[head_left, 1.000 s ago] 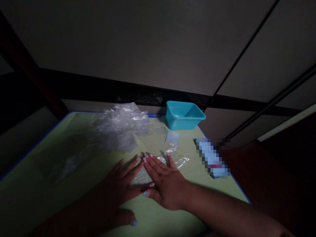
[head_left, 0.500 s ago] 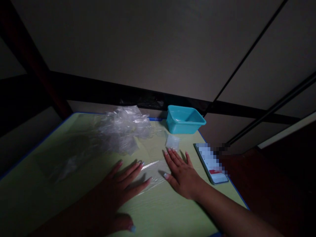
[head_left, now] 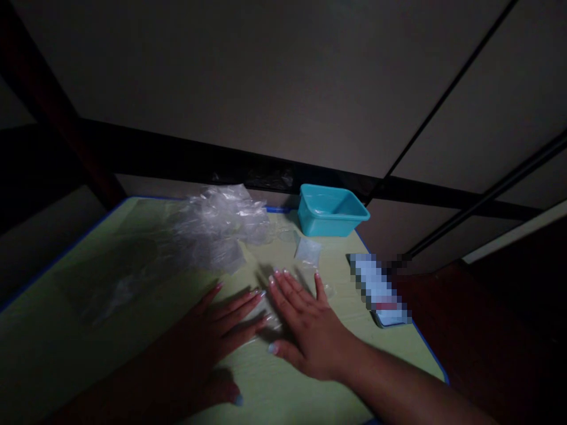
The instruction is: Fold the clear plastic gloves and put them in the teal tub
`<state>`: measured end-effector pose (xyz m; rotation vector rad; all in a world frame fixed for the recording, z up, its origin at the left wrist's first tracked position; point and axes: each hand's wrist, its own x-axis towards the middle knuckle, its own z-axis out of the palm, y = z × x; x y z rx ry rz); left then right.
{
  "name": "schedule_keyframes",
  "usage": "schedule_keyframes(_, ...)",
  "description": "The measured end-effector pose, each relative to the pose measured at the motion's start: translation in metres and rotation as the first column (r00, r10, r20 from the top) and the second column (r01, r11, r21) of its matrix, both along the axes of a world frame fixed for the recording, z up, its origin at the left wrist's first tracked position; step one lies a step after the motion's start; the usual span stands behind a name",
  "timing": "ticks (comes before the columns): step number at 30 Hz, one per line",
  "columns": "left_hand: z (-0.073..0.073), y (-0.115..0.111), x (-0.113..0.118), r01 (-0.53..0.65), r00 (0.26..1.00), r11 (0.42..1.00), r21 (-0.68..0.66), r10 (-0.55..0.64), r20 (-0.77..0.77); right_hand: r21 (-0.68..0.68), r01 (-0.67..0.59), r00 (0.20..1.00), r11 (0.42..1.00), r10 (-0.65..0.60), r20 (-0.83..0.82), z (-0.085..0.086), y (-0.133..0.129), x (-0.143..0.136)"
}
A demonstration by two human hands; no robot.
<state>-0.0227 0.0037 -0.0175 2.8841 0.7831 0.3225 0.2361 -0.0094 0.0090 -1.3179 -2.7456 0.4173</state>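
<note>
A clear plastic bag (head_left: 273,319) lies flat on the pale green table (head_left: 274,389), mostly covered by my hands. My left hand (head_left: 217,336) rests over its left end, fingers spread. Over the right part lies my right hand (head_left: 305,330), palm down with thumb and little finger held apart; its fingertips are close to those of my left hand. Just beyond my right fingers is a small whitish plastic packet (head_left: 308,251). A heap of crumpled clear plastic bags (head_left: 221,224) sits behind my left hand.
A turquoise plastic basket (head_left: 332,219) stands at the table's back right corner. Along the right edge lies a phone (head_left: 381,292), its screen pixelated. More thin clear plastic (head_left: 119,295) is spread on the shaded left side. Dark-banded panels (head_left: 248,77) rise behind the table.
My right hand has slid left across the clear bag, toward my left hand, and now covers more of it. My left hand has barely moved. The view has shifted slightly.
</note>
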Motion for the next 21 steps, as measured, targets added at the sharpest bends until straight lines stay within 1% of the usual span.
schedule_keyframes(2,-0.004,0.000,0.001,-0.014,1.000,1.000,0.010,0.014,0.006,-0.085,-0.090,0.996,0.992,0.089,-0.013,-0.001,-0.004,-0.004)
schedule_keyframes(3,-0.006,0.000,0.001,-0.021,1.000,1.000,0.019,0.021,-0.002,-0.115,-0.111,0.994,0.987,0.110,-0.015,-0.002,-0.005,-0.004)
schedule_keyframes(5,-0.010,0.000,0.002,-0.032,0.999,0.999,0.042,0.033,-0.029,-0.139,-0.115,0.993,0.984,0.115,-0.007,-0.002,-0.006,-0.001)
schedule_keyframes(7,-0.011,-0.001,0.003,-0.023,0.998,0.998,0.061,0.026,-0.055,-0.131,-0.090,0.996,0.987,0.091,0.007,-0.002,-0.006,0.006)
schedule_keyframes(10,-0.011,0.000,0.003,-0.012,0.997,0.998,0.054,0.016,-0.082,-0.099,-0.014,0.999,0.995,0.018,0.040,-0.004,-0.008,0.019)
schedule_keyframes(12,-0.009,0.000,0.003,-0.016,0.995,1.000,0.017,0.018,-0.099,-0.057,0.067,0.995,0.996,-0.062,0.076,-0.007,-0.009,0.028)
schedule_keyframes(16,-0.002,0.000,0.002,-0.028,0.993,0.997,-0.067,0.020,-0.118,0.009,0.240,0.963,0.971,-0.239,0.128,-0.013,-0.009,0.043)
schedule_keyframes(19,0.004,-0.003,0.003,-0.034,0.993,0.995,-0.099,0.022,-0.118,0.027,0.335,0.929,0.942,-0.335,0.159,-0.009,-0.010,0.043)
schedule_keyframes(21,0.007,-0.003,0.004,-0.031,0.993,0.994,-0.102,0.018,-0.120,0.042,0.348,0.922,0.936,-0.350,0.163,-0.002,-0.014,0.035)
